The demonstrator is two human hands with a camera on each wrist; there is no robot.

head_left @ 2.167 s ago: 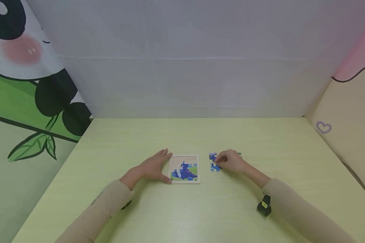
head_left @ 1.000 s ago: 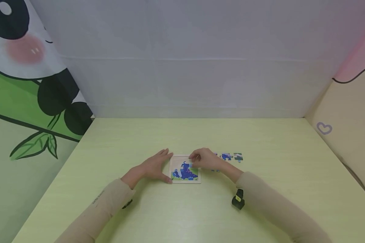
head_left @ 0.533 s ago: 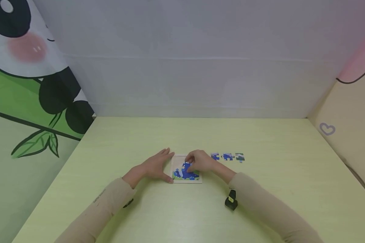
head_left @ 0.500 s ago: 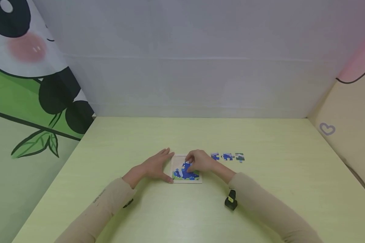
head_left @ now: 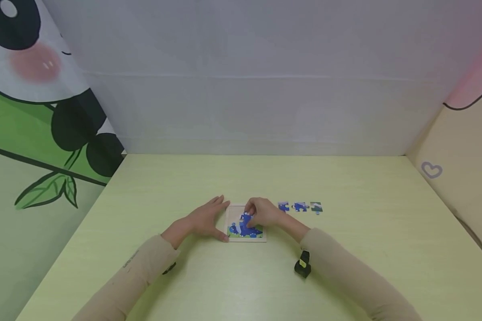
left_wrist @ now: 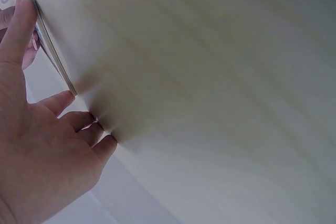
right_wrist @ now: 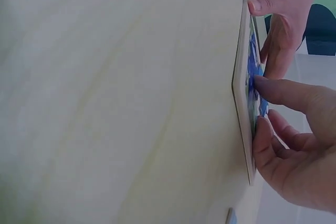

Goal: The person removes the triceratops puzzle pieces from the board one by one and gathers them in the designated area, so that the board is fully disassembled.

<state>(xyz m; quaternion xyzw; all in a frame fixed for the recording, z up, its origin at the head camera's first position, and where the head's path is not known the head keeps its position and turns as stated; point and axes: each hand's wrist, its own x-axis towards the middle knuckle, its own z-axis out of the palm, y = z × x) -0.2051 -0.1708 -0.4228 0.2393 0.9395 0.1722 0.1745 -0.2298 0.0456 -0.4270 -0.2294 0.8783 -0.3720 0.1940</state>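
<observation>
A square jigsaw tray (head_left: 247,240) with a pale rim lies on the table, holding part of a blue dinosaur picture; its upper part shows bare wood. My left hand (head_left: 204,220) has its fingers spread along the tray's left side, the thumb on the near corner. Over the tray's upper right, my right hand (head_left: 266,212) pinches a blue puzzle piece (right_wrist: 263,109), largely hidden by the fingers. In the right wrist view the thumb and fingertips are right at the picture's surface. The left wrist view shows the left thumb on the tray's edge.
To the right of the tray, three loose puzzle pieces lie in a row: a blue one (head_left: 283,206), another blue one (head_left: 300,207) and a green-and-white one (head_left: 316,207). The pale wooden table (head_left: 241,285) meets a grey cloth wall (head_left: 241,111) behind.
My right hand has taken the near blue piece from the loose pieces and carried it left over the tray. It has barely moved in the last half second. The left hand stays in place.
</observation>
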